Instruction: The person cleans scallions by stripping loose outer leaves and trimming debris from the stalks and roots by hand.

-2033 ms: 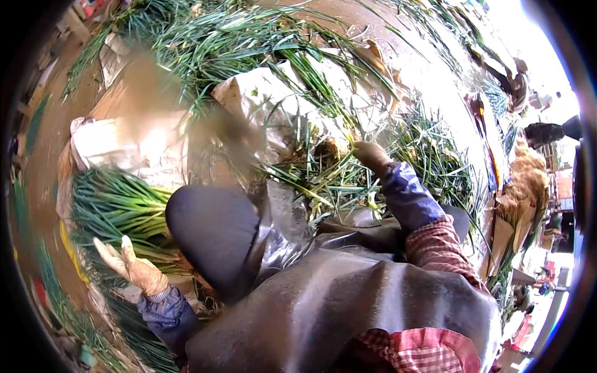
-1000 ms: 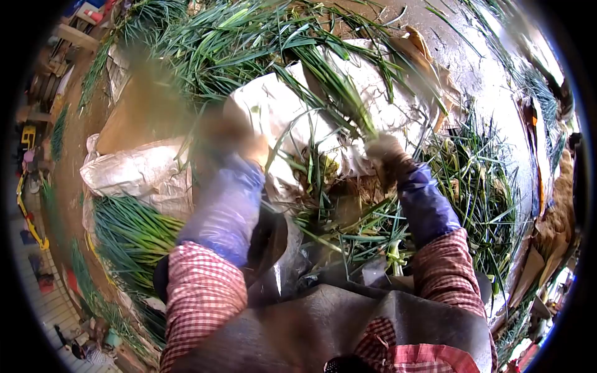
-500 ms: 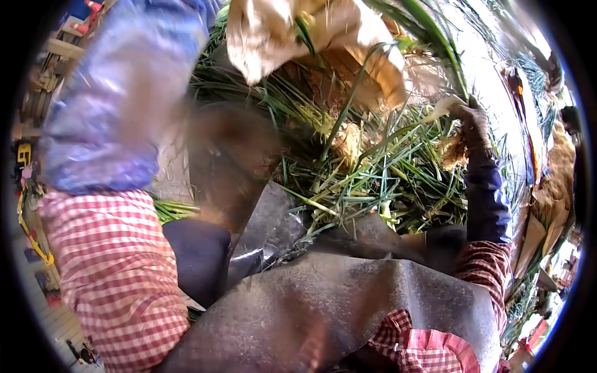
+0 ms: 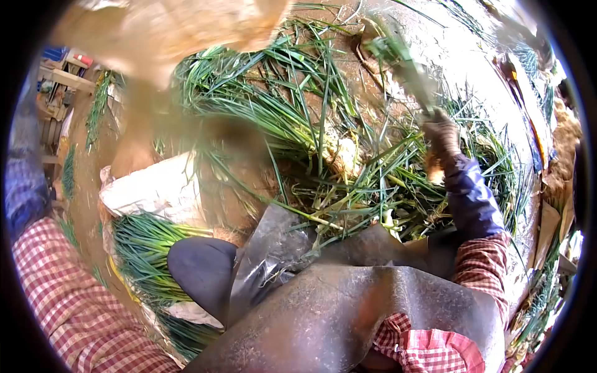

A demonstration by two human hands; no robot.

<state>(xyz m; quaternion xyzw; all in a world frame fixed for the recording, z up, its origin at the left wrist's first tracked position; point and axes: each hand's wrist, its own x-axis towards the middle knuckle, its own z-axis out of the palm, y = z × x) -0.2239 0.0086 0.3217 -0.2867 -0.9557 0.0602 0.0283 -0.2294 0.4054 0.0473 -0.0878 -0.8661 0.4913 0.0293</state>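
My right hand [image 4: 443,133], in a worn glove, is closed around a bunch of green onions [image 4: 404,68]. Its leaves point up and away and are blurred by motion. Roots hang below the fist. Under and beside it lies a heap of loose green onions [image 4: 385,180], with a pale clump of roots [image 4: 342,158] in the middle. Of my left arm only the checked sleeve [image 4: 68,292] and a blue cover show at the left edge; the hand itself cannot be seen. A large brown paper sheet [image 4: 180,31], blurred, spans the top left.
A tied-looking bundle of green onions [image 4: 149,242] lies by my left knee [image 4: 202,273], next to a whitish sheet [image 4: 155,189]. A dark apron [image 4: 323,311] covers my lap. Brown sacking [image 4: 563,149] stands at the far right. A smear blurs the view's middle left.
The brown paper has moved left and up, uncovering onion leaves behind it. My left arm has swung out to the left edge. My right hand has shifted slightly left and down with its bunch.
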